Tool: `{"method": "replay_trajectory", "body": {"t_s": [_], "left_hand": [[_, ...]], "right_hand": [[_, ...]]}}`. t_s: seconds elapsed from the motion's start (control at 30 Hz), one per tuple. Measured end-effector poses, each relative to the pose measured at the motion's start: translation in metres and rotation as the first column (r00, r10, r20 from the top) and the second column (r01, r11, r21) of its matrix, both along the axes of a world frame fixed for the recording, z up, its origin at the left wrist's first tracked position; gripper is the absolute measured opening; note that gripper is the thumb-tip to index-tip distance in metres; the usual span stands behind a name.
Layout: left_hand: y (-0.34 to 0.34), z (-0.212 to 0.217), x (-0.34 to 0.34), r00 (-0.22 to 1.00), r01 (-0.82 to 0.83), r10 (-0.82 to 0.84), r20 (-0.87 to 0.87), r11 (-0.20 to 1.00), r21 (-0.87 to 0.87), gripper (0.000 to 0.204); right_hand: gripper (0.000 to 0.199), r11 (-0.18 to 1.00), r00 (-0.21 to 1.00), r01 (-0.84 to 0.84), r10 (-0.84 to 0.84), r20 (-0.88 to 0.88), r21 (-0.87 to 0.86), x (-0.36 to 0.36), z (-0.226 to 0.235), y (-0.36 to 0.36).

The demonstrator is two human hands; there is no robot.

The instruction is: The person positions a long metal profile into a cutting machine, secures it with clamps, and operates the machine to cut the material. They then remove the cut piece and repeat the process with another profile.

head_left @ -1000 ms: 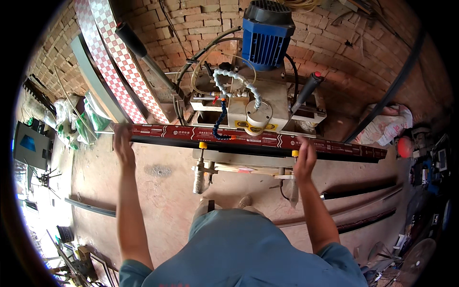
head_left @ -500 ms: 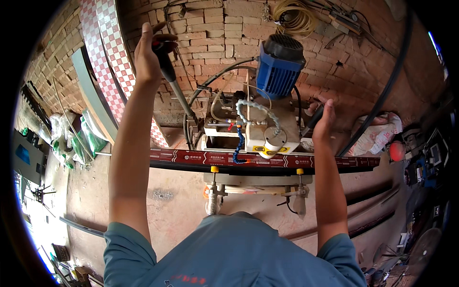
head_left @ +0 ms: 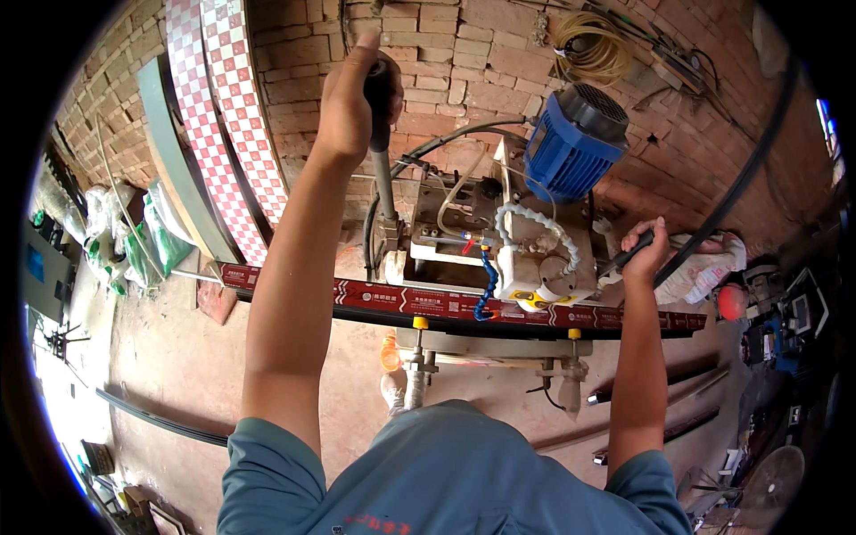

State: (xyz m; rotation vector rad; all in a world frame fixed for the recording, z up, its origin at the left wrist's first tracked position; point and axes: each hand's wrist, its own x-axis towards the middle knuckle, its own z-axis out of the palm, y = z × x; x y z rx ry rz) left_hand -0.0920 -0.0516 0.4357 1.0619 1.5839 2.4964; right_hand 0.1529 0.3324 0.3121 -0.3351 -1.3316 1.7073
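Observation:
My left hand [head_left: 346,107] is closed round the black grip of a long lever [head_left: 383,183] that rises at the left of a bench machine. On the machine's right side, my right hand [head_left: 646,257] wraps round a shorter black handle [head_left: 627,253]. A blue ribbed motor [head_left: 578,147] sits tilted on top of the pale machine head [head_left: 553,267]. Across its front lies a long dark profile [head_left: 428,301] with red printed film. A blue jointed coolant hose [head_left: 489,285] bends down to the profile. Two yellow-capped clamps [head_left: 421,324] stand at its near edge.
A brick wall [head_left: 428,53] stands behind the machine, with a coiled hose [head_left: 593,46] by it. Checkered boards [head_left: 241,107] lean at the left. A thick black cable [head_left: 740,169] slants down on the right. Dark profiles [head_left: 664,432] lie on the floor at right.
My left hand has closed round the lever's grip; its fingers were looser before. The motor and machine head have shifted rightward and tilted in view, and my right hand has moved right and lower.

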Motion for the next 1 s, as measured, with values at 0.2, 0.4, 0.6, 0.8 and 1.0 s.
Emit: {"method": "replay_trajectory", "body": {"t_s": [0.2,0.4,0.6,0.8,1.0], "left_hand": [[0.0,-0.001,0.002,0.999,-0.052,0.052,-0.018,0.999,0.005,0.057],[0.004,-0.005,0.005,0.995,-0.095,0.096,-0.026,0.994,0.061,0.054],[0.004,-0.003,0.022,0.992,-0.12,0.117,0.038,0.988,0.096,0.055],[-0.008,-0.016,0.034,0.992,-0.118,0.11,0.061,0.983,0.14,0.051],[-0.021,-0.032,0.048,1.0,-0.028,0.029,0.0,0.981,0.192,0.05]], "right_hand": [[0.047,0.994,0.996,0.081,-0.082,0.015,0.077,-0.004,0.001,0.005],[0.04,0.985,0.991,0.125,-0.129,0.027,0.118,-0.008,0.004,0.0],[0.04,0.971,0.966,0.188,-0.21,0.151,0.149,-0.007,0.014,-0.015],[0.031,0.975,0.971,0.171,-0.192,0.142,0.144,-0.004,0.011,-0.011],[0.032,0.966,0.952,0.211,-0.238,0.191,0.152,-0.008,0.008,-0.01]]}}
